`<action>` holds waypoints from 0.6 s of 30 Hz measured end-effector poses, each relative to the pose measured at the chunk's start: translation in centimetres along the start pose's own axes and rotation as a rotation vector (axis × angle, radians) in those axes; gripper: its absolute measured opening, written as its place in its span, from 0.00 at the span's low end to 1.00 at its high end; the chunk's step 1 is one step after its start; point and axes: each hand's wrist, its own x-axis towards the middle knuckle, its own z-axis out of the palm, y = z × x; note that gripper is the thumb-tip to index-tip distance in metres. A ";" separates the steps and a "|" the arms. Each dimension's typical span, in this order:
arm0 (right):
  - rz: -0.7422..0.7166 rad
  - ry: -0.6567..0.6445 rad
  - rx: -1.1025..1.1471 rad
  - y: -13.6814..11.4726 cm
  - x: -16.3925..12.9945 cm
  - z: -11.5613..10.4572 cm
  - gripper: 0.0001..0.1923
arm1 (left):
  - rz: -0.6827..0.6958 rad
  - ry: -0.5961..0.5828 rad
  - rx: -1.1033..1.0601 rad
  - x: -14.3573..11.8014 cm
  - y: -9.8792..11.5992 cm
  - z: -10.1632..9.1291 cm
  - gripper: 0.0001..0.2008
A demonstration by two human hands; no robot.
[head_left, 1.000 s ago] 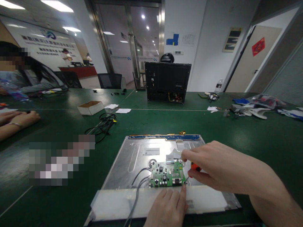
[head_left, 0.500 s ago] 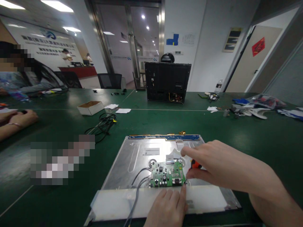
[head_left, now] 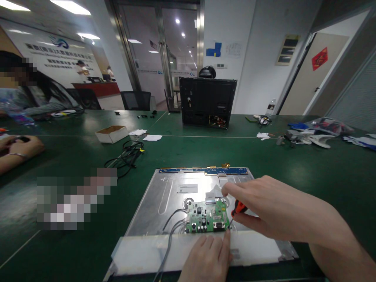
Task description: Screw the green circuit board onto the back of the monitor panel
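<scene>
Green worktop [head_left: 293,168] fills the room's foreground, under office lights. Nearest, the left hand [head_left: 207,258] lies flat and unclenched on the white strip [head_left: 141,250] along the panel's [head_left: 164,199] near edge, its forefinger at the corner of the green board [head_left: 208,221]. Just beyond, the right hand [head_left: 264,207] grips an orange screwdriver [head_left: 238,208], tip down at the board's right corner. Grey wires [head_left: 172,231] run from the board's left side toward the near edge. Farther off lie black cables [head_left: 127,154] and a small box [head_left: 111,133]; a black case [head_left: 208,102] stands at the back. Another person's hands [head_left: 17,148] rest at far left.
</scene>
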 end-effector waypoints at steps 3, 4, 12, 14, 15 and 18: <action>0.021 -0.018 0.000 0.2 0.2 0.0 0.07 | -0.009 0.001 -0.004 -0.1 0.0 0.1 0.17; 0.026 -0.017 -0.006 0.3 0.2 0.1 0.07 | -0.010 0.002 -0.004 -0.1 0.0 0.1 0.17; 0.023 -0.015 -0.030 0.3 0.1 0.0 0.04 | -0.017 0.000 -0.007 0.0 0.0 0.0 0.18; 0.017 -0.020 -0.012 0.2 0.1 -0.1 0.06 | -0.021 0.005 0.000 0.1 0.0 -0.1 0.19; 0.014 -0.023 -0.001 0.2 0.1 -0.1 0.06 | -0.019 0.006 0.003 0.1 0.0 -0.1 0.19; 0.023 -0.040 0.026 0.2 0.1 -0.2 0.07 | -0.014 0.012 0.006 0.1 0.0 -0.1 0.18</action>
